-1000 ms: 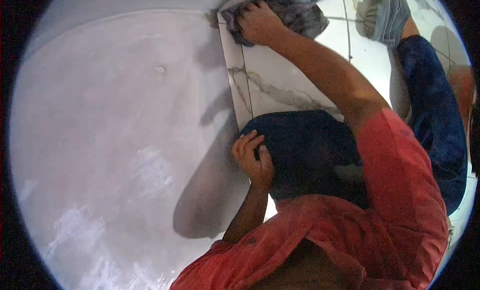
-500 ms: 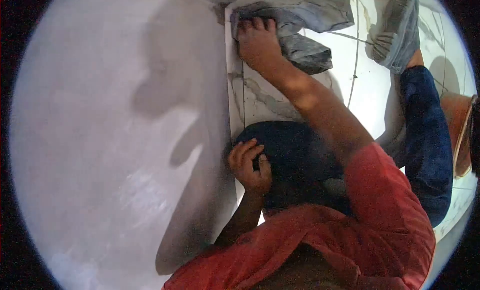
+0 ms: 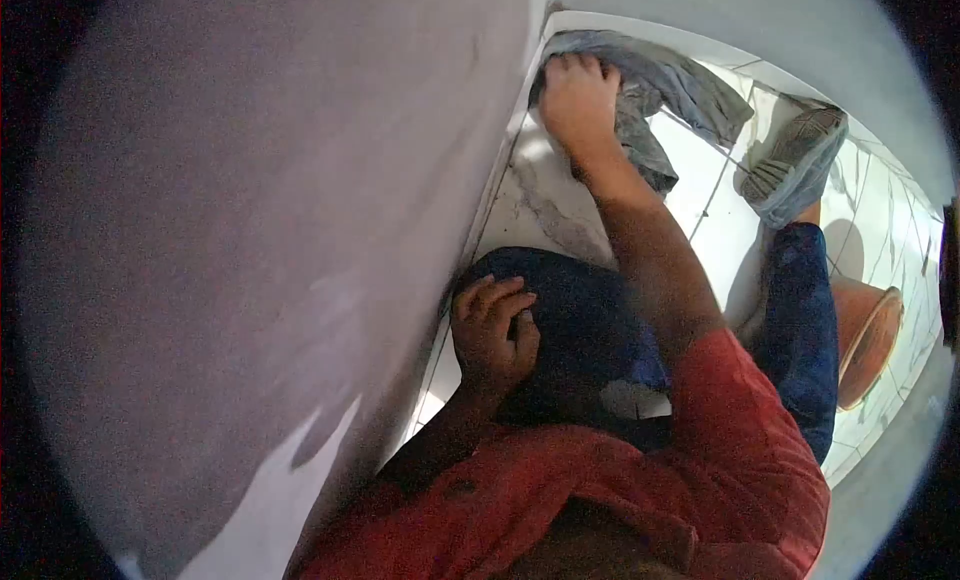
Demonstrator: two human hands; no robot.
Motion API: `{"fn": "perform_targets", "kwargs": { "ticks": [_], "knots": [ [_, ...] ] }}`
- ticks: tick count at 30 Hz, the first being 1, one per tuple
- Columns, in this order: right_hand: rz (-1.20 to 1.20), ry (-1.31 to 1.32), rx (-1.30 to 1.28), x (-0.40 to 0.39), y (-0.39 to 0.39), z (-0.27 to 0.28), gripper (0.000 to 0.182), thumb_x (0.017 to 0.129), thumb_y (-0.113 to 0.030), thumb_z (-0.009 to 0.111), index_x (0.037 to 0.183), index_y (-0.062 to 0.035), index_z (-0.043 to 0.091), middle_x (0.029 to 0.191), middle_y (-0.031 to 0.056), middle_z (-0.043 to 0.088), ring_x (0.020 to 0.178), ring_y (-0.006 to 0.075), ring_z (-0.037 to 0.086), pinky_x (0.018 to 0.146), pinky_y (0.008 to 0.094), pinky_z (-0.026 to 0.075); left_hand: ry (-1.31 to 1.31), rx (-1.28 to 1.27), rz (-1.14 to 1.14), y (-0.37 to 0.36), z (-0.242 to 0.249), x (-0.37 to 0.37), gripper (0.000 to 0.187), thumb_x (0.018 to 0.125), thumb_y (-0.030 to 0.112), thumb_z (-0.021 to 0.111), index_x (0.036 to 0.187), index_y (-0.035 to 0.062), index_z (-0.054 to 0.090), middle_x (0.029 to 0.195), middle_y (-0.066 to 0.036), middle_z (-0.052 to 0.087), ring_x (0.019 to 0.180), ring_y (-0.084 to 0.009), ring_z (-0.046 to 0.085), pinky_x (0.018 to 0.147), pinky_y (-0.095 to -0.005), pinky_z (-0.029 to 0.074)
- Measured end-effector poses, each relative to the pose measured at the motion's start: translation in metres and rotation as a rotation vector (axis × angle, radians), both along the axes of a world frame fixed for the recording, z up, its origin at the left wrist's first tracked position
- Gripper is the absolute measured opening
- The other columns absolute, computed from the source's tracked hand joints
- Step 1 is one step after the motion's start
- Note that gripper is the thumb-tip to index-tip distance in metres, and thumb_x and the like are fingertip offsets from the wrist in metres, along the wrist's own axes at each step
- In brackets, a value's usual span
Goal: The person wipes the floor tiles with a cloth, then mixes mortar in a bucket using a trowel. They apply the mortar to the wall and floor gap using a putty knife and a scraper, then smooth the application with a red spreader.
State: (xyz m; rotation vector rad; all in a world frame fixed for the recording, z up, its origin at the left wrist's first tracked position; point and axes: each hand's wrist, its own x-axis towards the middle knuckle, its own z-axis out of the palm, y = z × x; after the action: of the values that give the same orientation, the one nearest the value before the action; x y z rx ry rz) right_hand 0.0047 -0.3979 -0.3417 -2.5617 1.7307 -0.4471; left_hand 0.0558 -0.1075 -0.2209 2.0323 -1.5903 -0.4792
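A wet-looking grey cloth lies bunched on the marbled floor tiles, along the corner where the walls meet. My right hand presses down on its left end, fingers curled over the fabric; the palm side is hidden. A loose fold of the cloth hangs out beside my wrist. Nearer to me, my left hand rests on my bent knee in dark blue trousers. Its fingers are loosely bent and apart, with nothing in them.
A plain wall rises close on the left, and another wall curves across the back. My shoe, in a see-through cover, stands right of the cloth. An orange-brown bucket is at the right.
The view has tilted and shifted, showing more of the back wall and bucket. My right hand stays on the cloth, with its fingers more curled. My left hand remains on the knee.
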Motion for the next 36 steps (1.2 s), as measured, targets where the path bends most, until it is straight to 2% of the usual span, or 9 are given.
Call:
{"fn": "perform_targets", "kwargs": {
  "ticks": [2,6,12,15,16,20,28,33,36],
  "knots": [
    [0.273,-0.043,-0.143,-0.022,0.008,0.005,0.028,0.085,-0.027,0.054,0.104,-0.0082,0.064,0.106,0.0111,0.066,0.106,0.0311,0.06,0.09,0.0543,0.04,0.016,-0.012,-0.01,0.004,-0.004,0.002,0.024,0.077,0.011,0.062,0.101,0.0127,0.065,0.115,-0.007,0.062,0.116,-0.0335,0.051,0.102,-0.0497,0.036],
    [0.202,0.075,0.062,-0.076,-0.038,0.014,0.038,0.085,-0.032,0.057,0.112,-0.0065,0.062,0.117,0.0132,0.064,0.11,0.0311,0.06,0.093,0.0505,0.042,-0.016,-0.031,0.001,-0.001,0.005,-0.003,0.019,0.077,0.01,0.061,0.095,0.0114,0.066,0.11,-0.009,0.066,0.111,-0.0324,0.056,0.102,-0.0488,0.039],
    [-0.405,0.147,0.074,-0.226,-0.072,0.014,0.034,0.089,-0.034,0.055,0.109,-0.0066,0.062,0.113,0.0188,0.064,0.104,0.037,0.061,0.084,0.0557,0.047,-0.012,-0.028,-0.005,0.0,0.002,-0.002,0.023,0.079,0.012,0.061,0.102,0.0119,0.064,0.113,-0.008,0.063,0.114,-0.0329,0.052,0.102,-0.0485,0.035],
    [-0.263,-0.133,0.076,-0.195,-0.063,0.047,0.031,0.088,-0.032,0.057,0.102,-0.0045,0.062,0.104,0.0201,0.065,0.101,0.0371,0.061,0.083,0.0519,0.048,-0.018,-0.025,-0.026,-0.002,0.005,-0.005,0.022,0.079,0.01,0.061,0.1,0.012,0.065,0.112,-0.008,0.063,0.114,-0.0322,0.052,0.102,-0.0481,0.035],
    [0.001,-0.192,-0.237,-0.168,-0.051,0.05,0.029,0.081,-0.031,0.063,0.092,-0.0032,0.065,0.088,0.0192,0.067,0.082,0.037,0.065,0.075,0.046,0.052,-0.022,-0.024,-0.043,-0.003,0.004,-0.006,0.022,0.079,0.01,0.061,0.1,0.012,0.065,0.112,-0.008,0.063,0.114,-0.0322,0.052,0.102,-0.0481,0.035],
    [0.377,-0.148,0.038,-0.045,-0.033,0.016,0.025,0.077,-0.025,0.065,0.089,-0.0035,0.064,0.091,0.0168,0.067,0.092,0.0353,0.065,0.083,0.0476,0.049,-0.032,-0.033,-0.049,0.003,-0.003,-0.005,0.015,0.083,0.01,0.059,0.096,0.0089,0.067,0.113,-0.01,0.065,0.113,-0.0334,0.054,0.104,-0.0487,0.036],
    [0.111,0.124,0.428,-0.11,-0.051,0.033,0.039,0.084,-0.036,0.055,0.102,-0.0035,0.066,0.104,0.0174,0.068,0.101,0.0342,0.065,0.089,0.0483,0.048,-0.056,-0.06,-0.02,0.003,0.004,-0.006,0.016,0.085,0.012,0.059,0.099,0.0092,0.066,0.113,-0.01,0.065,0.114,-0.0337,0.052,0.105,-0.0495,0.034],
    [-0.517,-0.043,0.146,-0.245,-0.086,0.016,0.042,0.093,-0.04,0.048,0.111,-0.005,0.063,0.11,0.0192,0.067,0.102,0.0404,0.063,0.085,0.0518,0.051,-0.012,-0.037,-0.014,0.001,0.01,-0.007,0.018,0.081,0.01,0.06,0.099,0.0098,0.065,0.113,-0.01,0.065,0.114,-0.034,0.052,0.105,-0.0496,0.035],
    [-0.202,-0.084,0.101,-0.173,-0.061,0.078,0.032,0.089,-0.033,0.055,0.093,-0.0031,0.067,0.093,0.0173,0.069,0.082,0.0374,0.066,0.073,0.0483,0.053,-0.019,-0.1,-0.044,-0.002,0.002,-0.007,0.018,0.083,0.012,0.059,0.1,0.0088,0.064,0.111,-0.01,0.064,0.114,-0.0343,0.053,0.103,-0.0508,0.035]
  ]
}}
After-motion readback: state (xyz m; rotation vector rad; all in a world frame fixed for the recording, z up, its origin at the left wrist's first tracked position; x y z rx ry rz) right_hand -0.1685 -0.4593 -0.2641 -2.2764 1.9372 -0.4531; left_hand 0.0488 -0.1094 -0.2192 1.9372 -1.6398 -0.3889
